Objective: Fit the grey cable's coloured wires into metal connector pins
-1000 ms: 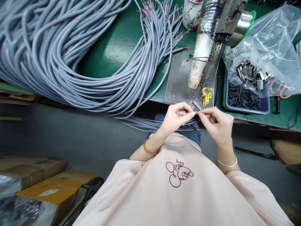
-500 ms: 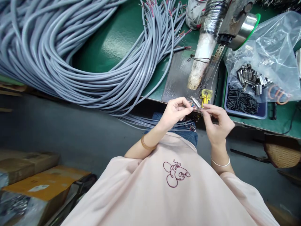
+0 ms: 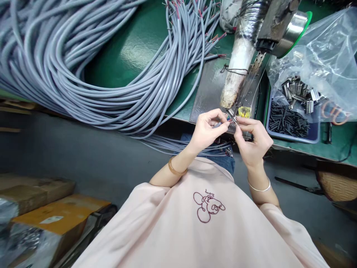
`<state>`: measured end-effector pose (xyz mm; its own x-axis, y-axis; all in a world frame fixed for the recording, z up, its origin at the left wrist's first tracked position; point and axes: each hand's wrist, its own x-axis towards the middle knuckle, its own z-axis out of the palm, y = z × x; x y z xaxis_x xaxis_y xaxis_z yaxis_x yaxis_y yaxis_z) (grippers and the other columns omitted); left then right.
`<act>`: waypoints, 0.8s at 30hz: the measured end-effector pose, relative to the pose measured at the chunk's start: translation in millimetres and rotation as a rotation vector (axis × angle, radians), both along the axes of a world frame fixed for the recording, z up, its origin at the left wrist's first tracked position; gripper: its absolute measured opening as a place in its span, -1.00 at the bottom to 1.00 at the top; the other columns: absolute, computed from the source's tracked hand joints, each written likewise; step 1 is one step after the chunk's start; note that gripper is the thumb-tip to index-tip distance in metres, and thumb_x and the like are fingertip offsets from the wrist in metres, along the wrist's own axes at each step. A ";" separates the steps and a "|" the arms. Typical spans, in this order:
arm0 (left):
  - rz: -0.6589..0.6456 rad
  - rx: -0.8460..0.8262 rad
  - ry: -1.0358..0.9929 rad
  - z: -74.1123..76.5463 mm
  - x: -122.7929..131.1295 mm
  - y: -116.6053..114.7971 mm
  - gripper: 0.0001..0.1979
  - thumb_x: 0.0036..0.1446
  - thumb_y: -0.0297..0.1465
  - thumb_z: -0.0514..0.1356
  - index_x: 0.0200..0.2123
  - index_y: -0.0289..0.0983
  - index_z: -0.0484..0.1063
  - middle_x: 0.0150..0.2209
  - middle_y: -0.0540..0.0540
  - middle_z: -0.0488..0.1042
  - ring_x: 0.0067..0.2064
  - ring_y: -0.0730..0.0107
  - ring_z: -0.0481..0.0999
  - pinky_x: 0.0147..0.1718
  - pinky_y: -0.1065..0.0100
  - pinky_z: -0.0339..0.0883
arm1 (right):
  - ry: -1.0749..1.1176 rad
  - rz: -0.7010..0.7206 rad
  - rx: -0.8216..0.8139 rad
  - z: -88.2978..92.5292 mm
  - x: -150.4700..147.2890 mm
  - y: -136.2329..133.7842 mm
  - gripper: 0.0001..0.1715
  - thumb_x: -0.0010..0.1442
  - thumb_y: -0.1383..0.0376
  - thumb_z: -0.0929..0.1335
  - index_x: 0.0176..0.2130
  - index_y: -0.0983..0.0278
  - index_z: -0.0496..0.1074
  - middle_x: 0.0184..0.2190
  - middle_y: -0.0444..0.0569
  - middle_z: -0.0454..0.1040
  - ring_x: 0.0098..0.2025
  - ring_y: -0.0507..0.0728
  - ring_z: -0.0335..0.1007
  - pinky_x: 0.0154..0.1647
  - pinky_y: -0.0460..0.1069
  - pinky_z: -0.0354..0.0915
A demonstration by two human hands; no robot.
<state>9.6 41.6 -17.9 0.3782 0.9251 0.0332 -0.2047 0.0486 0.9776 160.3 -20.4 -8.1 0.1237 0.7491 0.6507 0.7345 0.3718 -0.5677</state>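
Observation:
My left hand (image 3: pixel 209 127) is closed in a pinch on thin coloured wires (image 3: pixel 228 118) in front of a small metal multi-pin connector (image 3: pixel 230 112). My right hand (image 3: pixel 253 138) is closed too, thumb and forefinger pressed together at the connector's near end. A thin silvery bit shows at those fingertips, too small to name. Right above the connector come down the dark tip of a soldering-iron-like tool (image 3: pixel 249 80) and a white wrapped tube (image 3: pixel 233 80). Behind my right fingers a yellow clip (image 3: pixel 244 111) is partly hidden.
Grey cables (image 3: pixel 111 93) with stripped ends lie over the green bench (image 3: pixel 139 48). A blue tray (image 3: pixel 314 138) at the right holds black sleeves and metal connectors, with a plastic bag (image 3: pixel 326 56) over it. A solder spool (image 3: pixel 296 31) hangs above. More cables (image 3: pixel 167 147) cross my lap.
The connector has moved up and slightly left, closer to the tool tip. My right hand has shifted left, its fingertips now together, and the yellow clip is more covered.

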 end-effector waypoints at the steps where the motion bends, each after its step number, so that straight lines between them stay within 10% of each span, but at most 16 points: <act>1: -0.001 0.011 0.007 0.0 -0.1 0.5 -0.84 0.11 -0.43 0.32 -0.45 -0.32 0.42 -0.34 -0.01 0.46 -0.45 0.64 0.34 -0.50 0.53 0.17 | -0.003 -0.003 0.000 0.1 0.3 0.4 -0.84 0.20 0.45 0.44 -0.30 0.19 0.44 -0.17 -0.08 0.65 -0.13 0.12 0.63 -0.08 0.06 0.53; 24: 0.011 0.009 -0.021 4.2 1.6 -0.9 -0.82 0.07 -0.44 0.33 -0.48 -0.32 0.39 -0.39 0.02 0.42 -0.54 0.72 0.25 -0.59 0.56 0.14 | -0.020 0.006 -0.015 1.3 2.7 1.7 -0.83 0.18 0.46 0.45 -0.31 0.19 0.45 -0.21 -0.09 0.65 -0.18 0.11 0.63 -0.12 0.05 0.54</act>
